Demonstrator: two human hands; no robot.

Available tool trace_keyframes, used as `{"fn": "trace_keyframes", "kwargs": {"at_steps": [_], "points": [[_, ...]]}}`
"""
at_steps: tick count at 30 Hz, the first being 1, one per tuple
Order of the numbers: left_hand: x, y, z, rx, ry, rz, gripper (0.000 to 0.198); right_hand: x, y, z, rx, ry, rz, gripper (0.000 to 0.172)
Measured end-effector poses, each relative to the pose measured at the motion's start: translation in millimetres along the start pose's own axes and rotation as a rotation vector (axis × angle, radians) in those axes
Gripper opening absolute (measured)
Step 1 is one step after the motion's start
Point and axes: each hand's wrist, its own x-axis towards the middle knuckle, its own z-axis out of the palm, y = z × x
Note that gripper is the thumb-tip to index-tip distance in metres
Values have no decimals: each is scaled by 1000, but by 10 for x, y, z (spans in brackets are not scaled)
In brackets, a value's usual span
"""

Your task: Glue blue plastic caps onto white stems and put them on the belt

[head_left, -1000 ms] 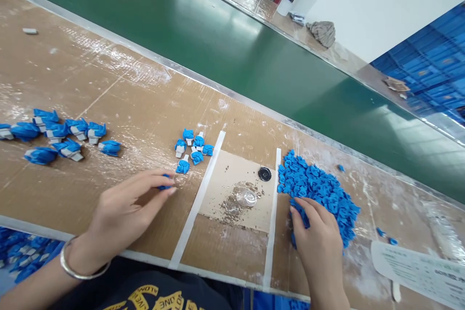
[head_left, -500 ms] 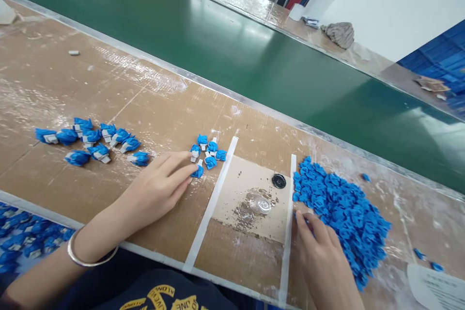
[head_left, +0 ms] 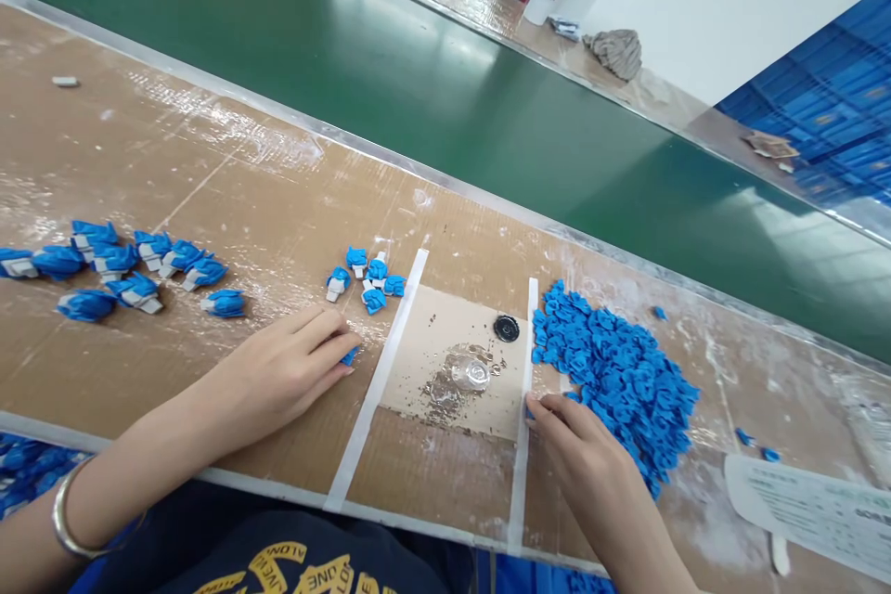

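My left hand (head_left: 289, 367) rests low over the table, its fingers closed round a small blue piece (head_left: 349, 355) that partly shows at the fingertips. Just beyond it lies a small group of blue-and-white pieces (head_left: 377, 270). My right hand (head_left: 581, 445) is at the near left edge of a large heap of blue pieces (head_left: 619, 362); its thumb and forefinger are pinched, with a bit of blue between them. Between the hands, a cardboard sheet (head_left: 424, 325) bears a clear round dish (head_left: 471, 374) in a wet patch and a black round cap (head_left: 506, 328).
Larger blue-and-white pieces (head_left: 139, 292) lie at the left. White tape strips (head_left: 380, 380) flank the cardboard. A green belt (head_left: 390, 93) runs behind the table (head_left: 264, 195). A printed sheet (head_left: 800, 501) lies at the right, and more blue parts (head_left: 34, 473) are below the left edge.
The view has shifted right. My left hand has drawn one small piece nearer, away from the group. My right hand has moved slightly left of the heap, its fingers now pinched at the tape.
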Motion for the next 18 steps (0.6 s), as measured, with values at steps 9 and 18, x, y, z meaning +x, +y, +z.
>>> {"fn": "trace_keyframes", "kwargs": {"at_steps": [9, 18], "points": [[-20, 65, 119, 242, 44, 155, 17, -105, -243, 132, 60, 73, 167, 31], [-73, 172, 168, 34, 118, 5, 17, 34, -409, 83, 87, 171, 307, 30]]}}
